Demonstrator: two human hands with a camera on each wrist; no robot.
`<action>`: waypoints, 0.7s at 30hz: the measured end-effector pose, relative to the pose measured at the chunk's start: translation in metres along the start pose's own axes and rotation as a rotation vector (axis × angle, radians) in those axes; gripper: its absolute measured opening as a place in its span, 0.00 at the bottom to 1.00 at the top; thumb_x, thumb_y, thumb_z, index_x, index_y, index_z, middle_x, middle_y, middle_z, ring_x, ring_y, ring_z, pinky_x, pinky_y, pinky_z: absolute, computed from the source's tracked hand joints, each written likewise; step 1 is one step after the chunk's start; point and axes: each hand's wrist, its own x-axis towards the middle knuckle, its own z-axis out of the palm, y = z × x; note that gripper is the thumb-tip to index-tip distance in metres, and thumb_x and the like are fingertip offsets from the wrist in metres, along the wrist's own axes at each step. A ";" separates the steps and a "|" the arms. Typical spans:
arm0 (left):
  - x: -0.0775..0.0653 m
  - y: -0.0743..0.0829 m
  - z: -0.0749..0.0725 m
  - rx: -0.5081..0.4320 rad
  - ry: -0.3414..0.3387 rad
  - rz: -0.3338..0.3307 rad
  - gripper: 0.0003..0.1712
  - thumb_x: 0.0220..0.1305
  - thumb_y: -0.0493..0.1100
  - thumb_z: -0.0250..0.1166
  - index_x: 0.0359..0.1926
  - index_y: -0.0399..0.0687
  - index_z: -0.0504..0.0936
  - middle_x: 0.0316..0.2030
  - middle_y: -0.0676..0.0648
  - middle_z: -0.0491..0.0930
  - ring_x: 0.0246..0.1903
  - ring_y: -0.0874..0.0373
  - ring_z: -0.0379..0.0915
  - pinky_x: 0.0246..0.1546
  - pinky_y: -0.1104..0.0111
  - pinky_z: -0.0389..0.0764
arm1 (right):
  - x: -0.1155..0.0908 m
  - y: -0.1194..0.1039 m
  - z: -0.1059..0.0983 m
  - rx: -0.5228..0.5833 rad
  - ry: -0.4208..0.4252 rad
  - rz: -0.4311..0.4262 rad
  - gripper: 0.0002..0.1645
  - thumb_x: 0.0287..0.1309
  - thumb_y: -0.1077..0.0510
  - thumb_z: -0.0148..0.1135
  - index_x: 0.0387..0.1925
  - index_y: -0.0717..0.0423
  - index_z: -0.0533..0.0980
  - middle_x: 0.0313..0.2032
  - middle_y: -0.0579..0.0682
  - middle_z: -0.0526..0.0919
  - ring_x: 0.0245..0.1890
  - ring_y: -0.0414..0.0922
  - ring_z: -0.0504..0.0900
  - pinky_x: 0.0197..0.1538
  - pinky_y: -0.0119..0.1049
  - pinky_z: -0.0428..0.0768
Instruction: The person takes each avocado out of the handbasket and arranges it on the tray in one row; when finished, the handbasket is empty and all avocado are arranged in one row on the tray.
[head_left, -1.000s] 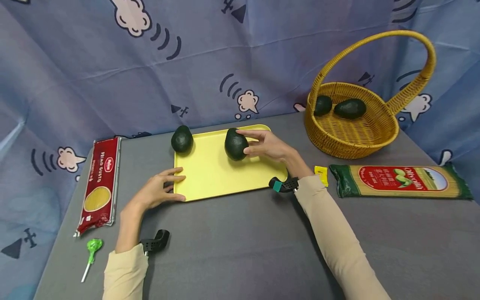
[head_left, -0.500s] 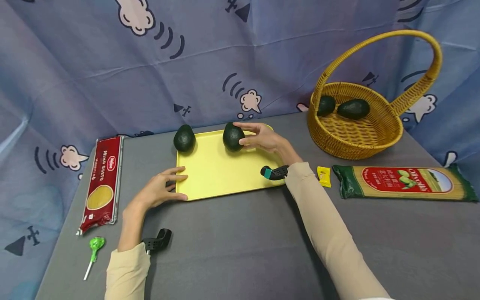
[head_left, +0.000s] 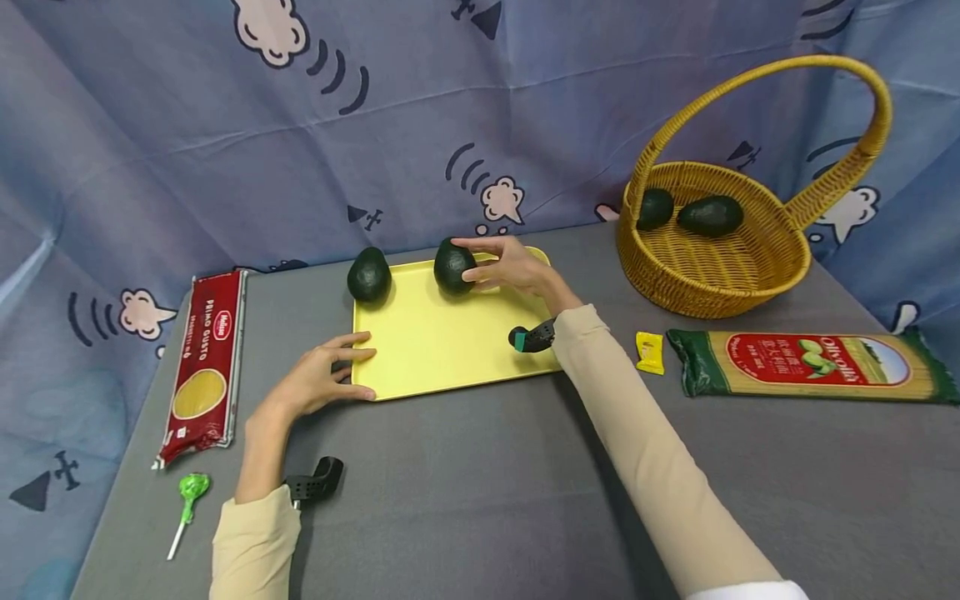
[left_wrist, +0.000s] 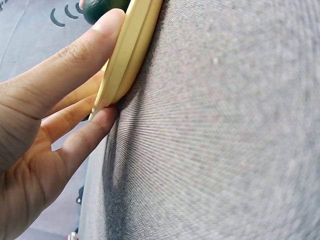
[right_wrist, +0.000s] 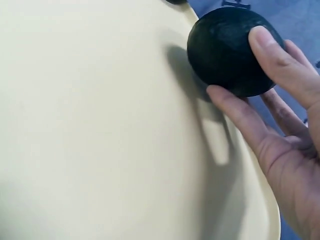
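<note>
My right hand (head_left: pixel 510 265) holds a dark green avocado (head_left: pixel 452 268) between thumb and fingers, over the back part of a yellow tray (head_left: pixel 442 350). In the right wrist view the avocado (right_wrist: pixel 225 50) lies along the tray's rim and casts a shadow on the tray (right_wrist: pixel 100 125); whether it touches the tray I cannot tell. A second avocado (head_left: pixel 369 275) sits at the tray's back left corner. My left hand (head_left: pixel 311 382) grips the tray's front left corner. Seen from the left wrist, the thumb lies against the tray's rim (left_wrist: pixel 120 65) with fingers on its other side.
A wicker basket (head_left: pixel 667 292) with a tall handle stands back right, holding two avocados (head_left: pixel 710 216). A small yellow packet (head_left: pixel 649 352) and an Olivoilà pasta pack (head_left: pixel 813 364) lie right. Left are a red spaghetti pack (head_left: pixel 202 367) and a green lollipop (head_left: pixel 193 487). A printed curtain (head_left: pixel 420 125) hangs behind.
The right hand has carried the avocado left and toward the back of the tray. My left hand stays at the tray's corner. The view has shifted slightly.
</note>
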 end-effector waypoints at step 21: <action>0.000 0.001 0.001 -0.018 0.016 0.002 0.38 0.50 0.39 0.76 0.60 0.29 0.73 0.68 0.35 0.59 0.67 0.38 0.54 0.61 0.57 0.74 | 0.033 0.004 0.042 0.089 -0.025 0.005 0.37 0.57 0.71 0.63 0.67 0.53 0.67 0.67 0.57 0.66 0.62 0.52 0.71 0.55 0.49 0.82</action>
